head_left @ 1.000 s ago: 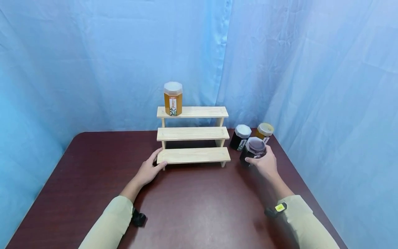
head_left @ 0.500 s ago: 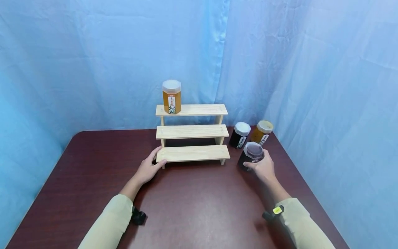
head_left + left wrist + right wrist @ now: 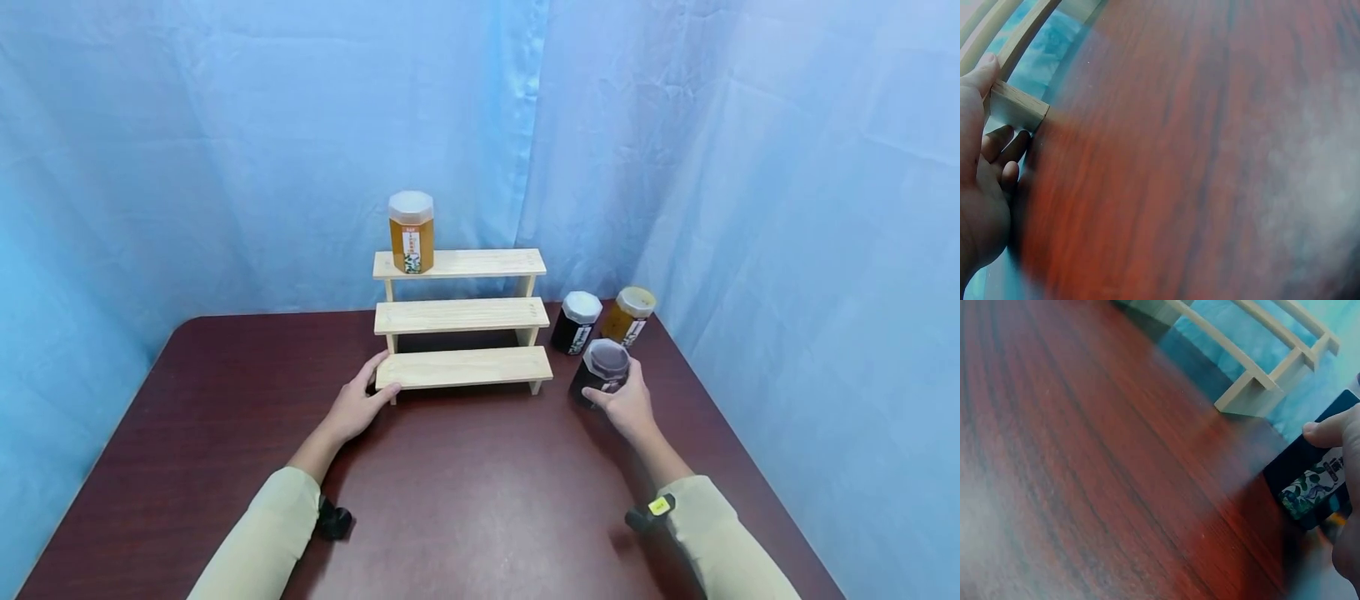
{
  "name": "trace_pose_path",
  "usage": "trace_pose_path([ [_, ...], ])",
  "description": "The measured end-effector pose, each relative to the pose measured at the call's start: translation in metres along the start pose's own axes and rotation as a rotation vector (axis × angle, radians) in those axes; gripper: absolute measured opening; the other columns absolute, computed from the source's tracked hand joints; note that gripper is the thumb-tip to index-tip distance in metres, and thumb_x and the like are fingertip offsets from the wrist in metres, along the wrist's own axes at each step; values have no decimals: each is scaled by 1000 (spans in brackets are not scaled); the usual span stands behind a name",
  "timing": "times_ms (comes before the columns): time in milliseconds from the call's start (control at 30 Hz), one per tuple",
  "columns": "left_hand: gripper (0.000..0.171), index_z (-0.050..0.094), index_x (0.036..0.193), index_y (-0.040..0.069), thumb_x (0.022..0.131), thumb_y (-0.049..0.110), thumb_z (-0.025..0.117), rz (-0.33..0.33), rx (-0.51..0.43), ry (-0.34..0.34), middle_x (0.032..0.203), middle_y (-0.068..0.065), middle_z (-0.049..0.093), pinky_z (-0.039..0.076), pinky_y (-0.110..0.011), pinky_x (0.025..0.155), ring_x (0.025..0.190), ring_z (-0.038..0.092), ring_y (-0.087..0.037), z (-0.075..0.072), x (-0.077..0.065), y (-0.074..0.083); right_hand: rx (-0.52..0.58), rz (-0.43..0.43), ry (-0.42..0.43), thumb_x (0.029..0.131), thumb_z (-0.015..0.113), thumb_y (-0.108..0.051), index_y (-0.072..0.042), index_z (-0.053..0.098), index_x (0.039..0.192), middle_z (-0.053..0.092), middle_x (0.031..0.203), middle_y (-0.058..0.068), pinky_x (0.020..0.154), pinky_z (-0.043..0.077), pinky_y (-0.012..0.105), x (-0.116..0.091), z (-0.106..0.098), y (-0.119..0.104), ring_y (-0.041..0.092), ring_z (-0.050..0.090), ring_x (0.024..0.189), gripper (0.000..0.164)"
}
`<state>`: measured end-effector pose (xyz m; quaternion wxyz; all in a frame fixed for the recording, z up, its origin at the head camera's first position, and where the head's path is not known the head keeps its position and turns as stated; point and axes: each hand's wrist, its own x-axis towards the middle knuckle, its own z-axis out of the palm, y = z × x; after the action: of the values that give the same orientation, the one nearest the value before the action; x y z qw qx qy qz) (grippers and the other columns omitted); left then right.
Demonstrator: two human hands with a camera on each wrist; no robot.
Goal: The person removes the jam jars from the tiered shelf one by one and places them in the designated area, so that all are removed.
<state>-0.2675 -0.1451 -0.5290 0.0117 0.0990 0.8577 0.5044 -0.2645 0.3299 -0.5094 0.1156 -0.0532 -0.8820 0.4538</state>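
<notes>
In the head view, my left hand (image 3: 358, 407) holds the left end of a three-tier wooden display stand (image 3: 465, 368). Its thumb lies over the lowest board, and in the left wrist view the other fingers (image 3: 1015, 147) curl by the end support. At the right, my right hand (image 3: 632, 408) grips a dark jar (image 3: 606, 360) with a translucent lid. The right wrist view shows the thumb across this jar's side, above a leafy label (image 3: 1310, 487). Whether its base touches the table is unclear. An amber jar (image 3: 412, 246) stands on the top board's left end.
Behind the held jar stand another dark jar (image 3: 576, 325) with a white lid and a second amber jar (image 3: 628, 318), near the table's back right corner. Blue curtains (image 3: 300, 150) hang behind and beside the dark red-brown table (image 3: 480, 483).
My right hand has drawn the dark jar slightly left and nearer to me, uncovering more of the amber jar behind it. My left hand stays on the stand; the head view shifts a little.
</notes>
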Motion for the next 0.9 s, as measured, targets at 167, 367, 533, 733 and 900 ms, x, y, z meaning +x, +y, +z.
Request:
trace_pose_path([
  [167,77,29,160,28,97,54,63,-1,-1,-11,155,-16,43,32,-59,108,142,39,-35,1,0,0,103,-118,-45,82,86,-15,-11,3,163,34,155,27,111,28,59,5,-20,-19,43,36,139,116],
  [367,76,30,160,28,97,52,64,0,-6,-4,155,-15,43,32,-58,109,142,38,-34,1,1,-1,168,-206,-32,89,80,-24,-14,12,164,33,156,25,114,23,60,28,-45,-80,42,29,145,101],
  [533,76,29,160,29,97,53,63,-5,-5,-4,156,-15,41,32,-59,109,142,38,-35,1,2,3,143,-245,-67,87,82,-27,-16,18,163,33,157,21,115,23,58,52,-28,-126,39,29,146,99],
  [733,78,28,161,29,96,56,63,-20,-5,-20,156,-16,41,32,-58,109,143,37,-34,4,1,4,90,-268,-189,86,82,-39,-16,19,163,29,161,16,113,29,56,63,15,-180,36,28,147,102],
  [900,77,30,160,31,95,55,65,-26,-26,-10,155,-16,43,32,-57,110,143,38,-31,5,-1,1,130,-271,-221,86,82,-39,-13,20,162,31,159,17,109,37,52,67,53,-220,36,33,145,102],
])
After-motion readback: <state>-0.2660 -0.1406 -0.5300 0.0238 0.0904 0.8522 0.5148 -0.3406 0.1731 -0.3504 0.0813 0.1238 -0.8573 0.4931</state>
